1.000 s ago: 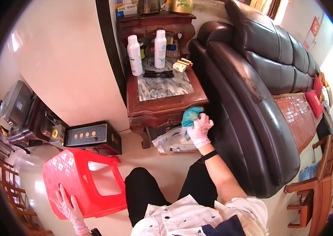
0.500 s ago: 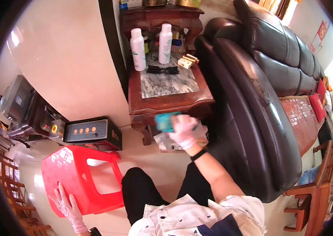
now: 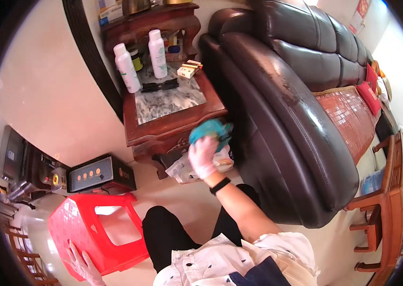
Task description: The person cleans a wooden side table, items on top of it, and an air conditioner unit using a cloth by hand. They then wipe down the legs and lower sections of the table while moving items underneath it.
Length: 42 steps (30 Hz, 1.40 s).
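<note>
My right hand (image 3: 203, 155), in a thin pale glove, is closed on a crumpled teal cloth (image 3: 209, 130). The cloth is at the front right corner of a dark red wooden side table (image 3: 168, 127), close to the sofa arm; whether it touches the wood I cannot tell. My left hand (image 3: 83, 265), gloved as well, rests flat with fingers spread on a red plastic stool (image 3: 65, 226) lying on its side. Two white spray cans (image 3: 157, 55) stand on the table's marble inlay, with a black folded object (image 3: 159, 86) and a small box (image 3: 188, 70) beside them.
A dark brown leather sofa (image 3: 277, 128) fills the right side. Beneath the table sits a plastic bag (image 3: 180, 169). A black box (image 3: 99, 174) stands by the wall, behind the stool. At the far right is a wooden table (image 3: 385, 200).
My right hand has carried the cloth rightward along the table front to its right corner. The camera view has turned and shifted. My left hand stays on the stool.
</note>
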Each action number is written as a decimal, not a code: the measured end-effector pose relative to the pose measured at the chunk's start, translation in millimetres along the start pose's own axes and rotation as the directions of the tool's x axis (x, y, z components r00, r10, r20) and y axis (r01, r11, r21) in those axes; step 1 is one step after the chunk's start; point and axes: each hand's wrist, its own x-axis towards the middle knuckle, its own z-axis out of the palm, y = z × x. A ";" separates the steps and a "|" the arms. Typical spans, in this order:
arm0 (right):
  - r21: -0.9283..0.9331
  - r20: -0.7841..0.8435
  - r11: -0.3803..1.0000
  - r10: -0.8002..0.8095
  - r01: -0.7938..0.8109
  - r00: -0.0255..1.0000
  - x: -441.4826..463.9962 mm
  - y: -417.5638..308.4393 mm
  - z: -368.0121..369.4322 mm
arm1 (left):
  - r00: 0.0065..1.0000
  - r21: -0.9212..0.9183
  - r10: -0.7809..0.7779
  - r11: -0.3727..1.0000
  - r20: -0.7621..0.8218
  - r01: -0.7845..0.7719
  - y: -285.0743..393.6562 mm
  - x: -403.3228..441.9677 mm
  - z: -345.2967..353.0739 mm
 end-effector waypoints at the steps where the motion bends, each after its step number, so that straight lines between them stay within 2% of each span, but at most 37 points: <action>1: 0.144 -0.016 0.984 -0.102 0.104 0.995 3.6 -1.5 -8.5 | 1.000 -0.011 0.010 1.000 0.000 -0.010 -2.1 1.1 1.8; 2: 0.285 -0.047 0.935 -0.205 0.210 0.978 9.4 -4.8 -18.6 | 1.000 -0.012 0.015 1.000 -0.005 -0.015 -2.4 0.4 4.8; 3: 0.145 0.251 0.989 -0.020 -0.017 0.968 0.2 6.6 -29.2 | 1.000 0.008 -0.013 1.000 -0.003 0.014 -3.7 -1.3 7.7; 4: 0.261 0.276 0.833 0.420 -0.488 0.864 10.3 19.2 -22.1 | 0.999 0.030 -0.041 0.999 -0.004 0.041 -5.8 0.0 8.0; 6: 0.311 0.097 0.757 0.576 -0.574 0.812 34.6 52.4 -11.6 | 0.999 0.030 -0.049 0.998 -0.007 0.050 -4.2 0.1 8.7; 7: 0.321 0.100 0.755 0.573 -0.571 0.814 29.9 53.0 3.4 | 0.999 0.032 -0.052 0.998 0.005 0.052 -5.1 -0.4 7.1; 9: 0.065 0.132 0.942 0.318 -0.329 0.939 15.5 46.1 30.1 | 0.999 0.015 -0.037 0.999 0.010 0.037 -4.3 4.3 2.3; 10: 0.044 -0.117 0.967 0.253 -0.250 0.960 18.0 4.7 5.7 | 1.000 -0.008 -0.014 1.000 0.025 0.014 -3.9 1.7 2.5; 11: 0.233 0.094 0.964 0.108 -0.127 0.990 10.4 -10.1 -0.1 | 1.000 -0.013 -0.002 1.000 -0.019 0.002 -7.8 0.0 8.1; 12: 0.428 0.270 0.903 -0.077 -0.048 0.960 2.4 -15.7 -8.4 | 1.000 -0.019 -0.006 1.000 -0.004 0.006 -8.7 -2.2 10.4; 14: 0.499 0.303 0.861 -0.281 0.099 0.911 2.0 -29.1 -34.8 | 1.000 -0.036 -0.022 0.999 -0.019 0.021 -7.1 -1.2 8.9; 15: 0.549 0.191 0.835 -0.075 -0.044 0.979 -7.1 -19.0 -23.1 | 0.999 0.001 -0.014 1.000 -0.033 0.014 -4.9 -1.7 6.3; 16: 0.475 0.003 0.880 0.033 -0.030 0.999 14.1 -15.8 -39.8 | 0.998 0.005 -0.027 1.000 -0.055 0.028 -3.3 0.1 5.9; 17: 0.554 -0.021 0.753 0.439 -0.355 0.898 16.4 -7.9 -24.9 | 0.998 0.006 -0.013 1.000 -0.055 0.013 -3.0 1.5 6.1; 18: 0.559 -0.012 0.746 0.443 -0.361 0.896 21.2 6.4 -5.7 | 0.999 0.011 0.010 1.000 -0.037 -0.009 -4.0 -0.5 4.6; 20: 0.618 0.056 0.580 0.640 -0.530 0.766 36.8 31.6 18.7 | 1.000 -0.016 -0.007 1.000 -0.017 0.006 1.0 -1.5 -0.8; 22: 0.443 0.051 0.820 0.381 -0.363 0.923 27.7 15.6 8.6 | 0.999 -0.001 -0.006 1.000 -0.036 0.006 5.3 0.2 -2.9; 23: 0.378 0.018 0.917 0.130 -0.127 0.991 29.6 1.1 -14.1 | 1.000 -0.013 -0.008 1.000 -0.027 0.007 5.6 0.7 -1.4; 24: 0.326 0.169 0.945 -0.026 -0.031 0.985 28.5 -9.2 -26.3 | 0.999 -0.021 -0.018 1.000 -0.028 0.017 3.2 1.1 0.1; 26: 0.311 0.051 0.945 -0.120 0.098 0.992 37.6 -1.8 -29.1 | 0.999 -0.024 -0.026 0.999 -0.023 0.025 1.9 -3.6 1.7; 27: 0.453 0.075 0.883 0.105 -0.128 0.992 30.3 32.9 -1.0 | 1.000 -0.028 -0.011 1.000 -0.027 0.011 1.8 -3.2 1.0; 28: 0.582 0.130 0.745 0.312 -0.327 0.941 46.8 38.2 1.1 | 0.999 -0.031 -0.002 1.000 -0.039 0.001 1.9 -0.9 -0.2; 29: 0.311 -0.176 0.884 0.416 -0.351 0.892 52.8 37.4 -4.2 | 0.999 -0.045 -0.001 0.999 -0.050 -0.001 3.5 -0.9 -1.7; 30: 0.585 0.014 0.695 0.507 -0.418 0.862 51.4 32.2 1.4 | 0.999 -0.043 -0.002 0.999 -0.055 -0.001 1.8 1.0 -2.5; 32: 0.268 -0.070 0.948 0.196 -0.170 0.978 45.5 -4.1 -19.6 | 0.998 -0.056 -0.008 0.998 -0.055 0.005 2.2 1.2 0.5; 33: 0.485 0.001 0.861 0.177 -0.155 0.984 30.2 -15.4 -13.2 | 0.999 -0.067 -0.010 0.998 -0.040 0.007 3.4 0.0 2.2; 34: 0.422 0.091 0.898 -0.179 0.125 0.980 17.9 -28.5 -13.7 | 0.999 -0.058 -0.003 0.998 -0.047 0.000 2.6 1.5 0.9; 35: 0.474 0.196 0.857 -0.327 0.203 0.925 5.1 -46.8 -23.7 | 0.998 -0.043 -0.003 0.999 -0.058 0.000 3.3 1.0 -1.3; 36: 0.619 0.343 0.781 -0.180 -0.078 0.922 -19.2 -47.3 -9.7 | 0.998 -0.032 -0.026 0.999 -0.051 0.024 4.9 -2.1 -3.7; 37: 0.654 0.232 0.743 -0.017 -0.143 0.973 -19.3 -51.4 -15.3 | 0.999 -0.060 -0.025 0.998 -0.035 0.023 7.2 -2.2 -5.6; 38: 0.702 0.126 0.684 0.150 -0.196 0.981 -7.8 -52.6 -20.5 | 0.999 -0.088 -0.034 0.996 -0.031 0.031 9.5 -0.1 -8.2; 39: 0.684 -0.075 0.713 0.274 -0.150 0.959 3.8 -61.1 -23.2 | 0.999 -0.068 -0.013 0.998 -0.039 0.010 13.7 1.1 -14.2; 40: 0.642 -0.267 0.754 0.388 -0.137 0.882 8.3 -64.7 -26.9 | 0.996 -0.062 -0.079 0.995 -0.041 0.076 15.4 -0.1 -12.6; 41: 0.485 -0.187 0.874 0.134 -0.027 0.973 16.6 -59.2 -23.7 | 0.995 -0.065 -0.096 0.994 -0.038 0.093 16.4 -1.3 -12.9; 42: 0.326 -0.065 0.936 -0.120 0.135 0.991 22.9 -58.3 -20.0 | 0.994 -0.074 -0.107 0.992 -0.037 0.104 16.6 0.0 -13.9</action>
